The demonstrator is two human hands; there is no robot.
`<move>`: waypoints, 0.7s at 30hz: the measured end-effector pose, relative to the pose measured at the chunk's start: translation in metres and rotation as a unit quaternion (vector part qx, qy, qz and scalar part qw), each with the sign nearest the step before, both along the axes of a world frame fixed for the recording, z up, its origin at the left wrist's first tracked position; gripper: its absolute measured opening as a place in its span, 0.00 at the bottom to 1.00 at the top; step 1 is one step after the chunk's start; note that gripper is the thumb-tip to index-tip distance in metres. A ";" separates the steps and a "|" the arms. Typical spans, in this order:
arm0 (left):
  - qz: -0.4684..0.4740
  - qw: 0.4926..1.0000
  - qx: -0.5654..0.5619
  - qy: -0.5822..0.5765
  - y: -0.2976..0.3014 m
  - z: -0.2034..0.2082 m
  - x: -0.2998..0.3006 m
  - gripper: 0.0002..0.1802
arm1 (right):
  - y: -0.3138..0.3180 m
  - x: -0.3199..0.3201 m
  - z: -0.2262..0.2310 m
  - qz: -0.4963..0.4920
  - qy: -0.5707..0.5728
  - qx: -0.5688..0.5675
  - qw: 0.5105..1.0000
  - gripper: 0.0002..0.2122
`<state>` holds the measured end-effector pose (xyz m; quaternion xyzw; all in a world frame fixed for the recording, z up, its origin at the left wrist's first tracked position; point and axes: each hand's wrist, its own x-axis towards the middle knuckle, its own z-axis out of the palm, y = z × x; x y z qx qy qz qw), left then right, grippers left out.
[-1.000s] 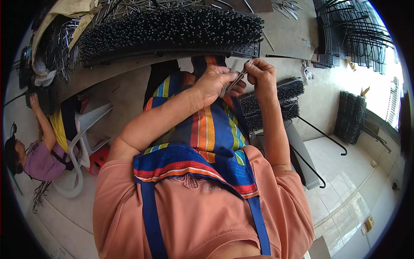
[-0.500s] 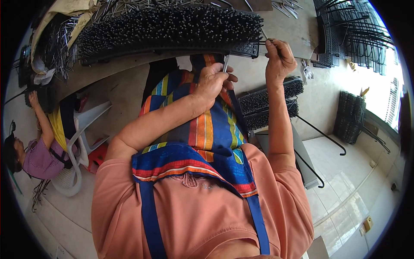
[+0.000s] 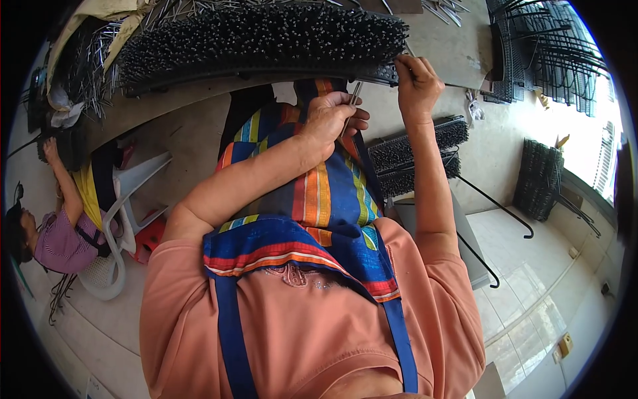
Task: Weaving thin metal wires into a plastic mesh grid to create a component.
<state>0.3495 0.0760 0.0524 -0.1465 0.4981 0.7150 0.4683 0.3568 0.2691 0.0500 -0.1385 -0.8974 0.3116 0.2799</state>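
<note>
A long black brush-like bar (image 3: 266, 41), densely set with dark prongs that have shiny tips, lies along the near edge of the table. Below its front edge my left hand (image 3: 330, 121) is closed around thin metal strips (image 3: 356, 93) that stick up past the thumb. At the bar's right end the fingertips of my right hand (image 3: 420, 86) are pinched together against its corner. Whatever they grip is too small or hidden to make out.
Loose metal strips (image 3: 93, 76) heap up beside brown paper at the far left, with more strips (image 3: 444, 10) at the back. Similar bristled bars (image 3: 419, 146) with hooked rods stand right of my lap. Black racks (image 3: 545, 53) fill the far right. Another person (image 3: 66, 233) sits at left.
My right hand has moved slightly left, in against the bar's end; the thin dark rod that showed between them no longer shows. The strips in my left hand have tilted a little right.
</note>
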 end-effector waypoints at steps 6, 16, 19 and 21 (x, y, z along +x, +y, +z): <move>-0.016 0.999 0.040 0.026 0.005 0.007 -0.002 0.08 | -0.020 0.021 0.024 0.037 -0.199 -0.461 0.864 0.03; 0.005 0.998 0.014 -0.064 0.002 -0.006 0.002 0.09 | 0.004 0.014 0.006 -0.087 0.168 -0.377 0.907 0.03; -0.021 0.997 0.033 -0.073 0.004 -0.006 0.007 0.09 | 0.012 0.007 -0.001 -0.079 0.175 -0.319 0.928 0.03; -0.029 0.996 0.040 -0.079 0.005 -0.005 0.006 0.09 | 0.014 0.007 -0.011 -0.089 0.073 -0.133 0.984 0.01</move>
